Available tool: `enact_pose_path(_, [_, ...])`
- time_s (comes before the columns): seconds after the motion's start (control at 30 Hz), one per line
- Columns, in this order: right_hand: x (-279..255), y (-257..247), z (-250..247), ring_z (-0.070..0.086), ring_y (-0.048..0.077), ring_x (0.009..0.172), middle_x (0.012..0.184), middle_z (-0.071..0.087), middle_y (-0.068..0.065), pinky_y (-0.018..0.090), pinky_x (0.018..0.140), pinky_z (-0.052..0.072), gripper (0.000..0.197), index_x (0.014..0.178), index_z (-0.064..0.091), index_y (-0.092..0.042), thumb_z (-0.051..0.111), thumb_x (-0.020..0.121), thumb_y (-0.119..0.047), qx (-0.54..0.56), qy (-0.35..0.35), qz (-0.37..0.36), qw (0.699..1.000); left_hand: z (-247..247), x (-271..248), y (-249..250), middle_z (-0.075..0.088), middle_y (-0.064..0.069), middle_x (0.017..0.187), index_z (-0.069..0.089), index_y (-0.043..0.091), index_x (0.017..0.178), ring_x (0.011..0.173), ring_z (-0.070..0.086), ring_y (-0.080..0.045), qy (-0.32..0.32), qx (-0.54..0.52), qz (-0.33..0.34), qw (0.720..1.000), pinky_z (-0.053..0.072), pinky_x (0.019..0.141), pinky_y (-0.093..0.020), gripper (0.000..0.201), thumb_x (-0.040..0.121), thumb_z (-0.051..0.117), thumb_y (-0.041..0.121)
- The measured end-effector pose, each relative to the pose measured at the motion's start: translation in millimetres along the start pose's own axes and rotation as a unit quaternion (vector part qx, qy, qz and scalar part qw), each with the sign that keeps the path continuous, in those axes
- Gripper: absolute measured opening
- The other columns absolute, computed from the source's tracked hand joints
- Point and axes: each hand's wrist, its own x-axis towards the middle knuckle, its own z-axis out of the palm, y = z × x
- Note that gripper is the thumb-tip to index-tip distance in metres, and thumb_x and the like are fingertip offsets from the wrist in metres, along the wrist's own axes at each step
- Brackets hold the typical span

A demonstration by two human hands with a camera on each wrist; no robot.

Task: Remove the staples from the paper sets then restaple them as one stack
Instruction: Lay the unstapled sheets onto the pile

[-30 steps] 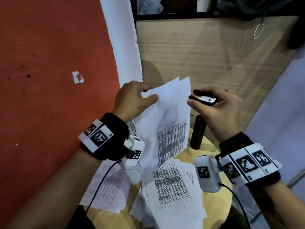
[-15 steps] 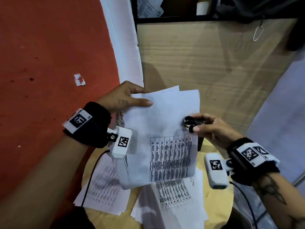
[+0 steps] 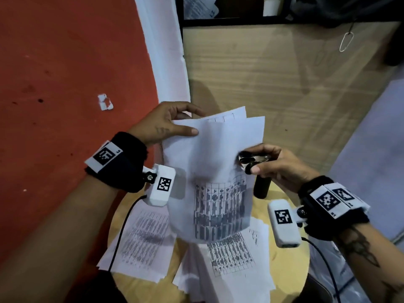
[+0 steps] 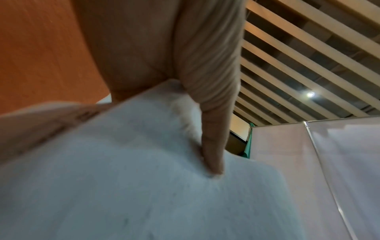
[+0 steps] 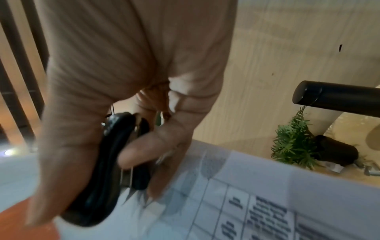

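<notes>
Paper set [image 3: 215, 154] upright, long axis vertical | left hand [image 3: 162, 123] pinches top

Black wristbands [image 3: 122, 162] with white square-code tags, white wrist cameras [image 3: 160, 188] on black cables, tattooed right forearm [image 3: 358, 248].

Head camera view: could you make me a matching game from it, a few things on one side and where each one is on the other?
Things:
1. staple remover
2. held paper set
3. black cylinder
4. torn paper scrap

Places:
A. on the red floor
B. standing on the round table, under the right hand
C. pinched at its top corner by the left hand
D. gripped in the right hand

Pairs: 1-D, 2-C, 3-B, 4-A
</notes>
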Motion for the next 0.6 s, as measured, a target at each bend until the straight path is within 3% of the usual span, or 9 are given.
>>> enact_pose_path(0.13, [0, -6, -10, 0.065, 0.005, 0.059, 0.072, 0.072, -0.003, 0.011, 0.049, 0.049, 0.067, 0.073, 0.076, -0.020, 0.093, 0.010, -0.034, 0.052, 0.063, -0.050, 0.995, -23, -8, -23, 0.069, 0.003, 0.087, 0.065, 0.023, 0.096, 0.083, 0.062, -0.007, 0.107, -0.010, -0.015, 0.994, 0.053, 0.075, -0.019, 0.046, 0.055, 0.087, 0.020])
enact_pose_path(0.17, [-1, -8, -12, 0.063, 0.004, 0.056, 0.071, 0.072, -0.004, 0.011, 0.046, 0.047, 0.067, 0.074, 0.076, -0.020, 0.093, 0.010, -0.034, 0.062, 0.075, -0.058, 0.994, -25, -11, -31, 0.065, -0.001, 0.085, 0.064, 0.023, 0.094, 0.080, 0.059, -0.007, 0.140, -0.027, -0.029, 0.989, 0.050, 0.071, -0.018, 0.049, 0.052, 0.088, 0.024])
enact_pose_path(0.23, [0, -8, -14, 0.056, 0.005, 0.053, 0.070, 0.071, -0.004, 0.011, 0.043, 0.042, 0.069, 0.075, 0.076, -0.021, 0.093, 0.010, -0.036, 0.070, 0.095, -0.064, 0.991, -16, -18, -44, 0.064, 0.007, 0.067, 0.058, 0.018, 0.096, 0.057, 0.053, 0.000, 0.190, -0.108, -0.066, 0.974, 0.040, 0.052, -0.016, 0.053, 0.054, 0.087, 0.031])
enact_pose_path(0.3, [3, -7, -12, 0.050, 0.006, 0.052, 0.070, 0.070, -0.003, 0.011, 0.042, 0.039, 0.069, 0.076, 0.076, -0.022, 0.094, 0.010, -0.035, 0.078, 0.111, -0.065, 0.989, 4, -27, -55, 0.065, 0.011, 0.054, 0.053, 0.012, 0.094, 0.043, 0.054, 0.002, 0.211, -0.195, -0.113, 0.951, 0.040, 0.042, -0.017, 0.086, 0.028, 0.089, 0.054])
enact_pose_path(0.33, [4, -6, -11, 0.050, 0.006, 0.053, 0.071, 0.070, -0.003, 0.011, 0.041, 0.039, 0.069, 0.076, 0.077, -0.021, 0.094, 0.011, -0.035, 0.081, 0.116, -0.064, 0.988, 14, -32, -61, 0.069, 0.009, 0.060, 0.053, 0.008, 0.097, 0.048, 0.060, 0.000, 0.199, -0.223, -0.113, 0.948, 0.046, 0.045, -0.017, 0.103, 0.015, 0.089, 0.059])
enact_pose_path(0.37, [5, -4, -8, 0.054, 0.006, 0.054, 0.072, 0.071, -0.003, 0.010, 0.041, 0.039, 0.070, 0.077, 0.076, -0.020, 0.094, 0.011, -0.035, 0.084, 0.122, -0.066, 0.987, 25, -36, -66, 0.073, 0.007, 0.070, 0.054, 0.006, 0.104, 0.059, 0.066, -0.003, 0.184, -0.233, -0.105, 0.949, 0.052, 0.052, -0.018, 0.109, 0.014, 0.090, 0.058])
enact_pose_path(0.43, [7, -2, -2, 0.060, 0.004, 0.055, 0.073, 0.072, -0.002, 0.010, 0.041, 0.039, 0.072, 0.083, 0.073, -0.013, 0.094, 0.016, -0.030, 0.085, 0.133, -0.066, 0.985, 41, -41, -72, 0.075, 0.004, 0.084, 0.058, 0.007, 0.109, 0.074, 0.069, -0.009, 0.203, -0.219, -0.091, 0.950, 0.056, 0.065, -0.023, 0.096, 0.030, 0.092, 0.047])
enact_pose_path(0.5, [8, 1, 2, 0.061, 0.003, 0.051, 0.069, 0.071, -0.003, 0.010, 0.040, 0.039, 0.065, 0.089, 0.066, -0.009, 0.088, 0.029, -0.019, 0.090, 0.144, -0.060, 0.984, 47, -42, -75, 0.074, 0.002, 0.090, 0.060, 0.007, 0.108, 0.082, 0.069, -0.012, 0.253, -0.212, -0.074, 0.941, 0.055, 0.076, -0.026, 0.063, 0.053, 0.086, 0.024])
enact_pose_path(0.6, [8, 13, 3, 0.058, 0.001, 0.048, 0.064, 0.069, -0.006, 0.011, 0.040, 0.038, 0.045, 0.089, 0.061, -0.011, 0.075, 0.047, -0.008, 0.084, 0.175, -0.037, 0.980, 34, -43, -88, 0.074, 0.007, 0.087, 0.062, 0.011, 0.102, 0.080, 0.068, -0.006, 0.268, -0.174, -0.065, 0.945, 0.053, 0.076, -0.022, 0.038, 0.065, 0.074, 0.008])
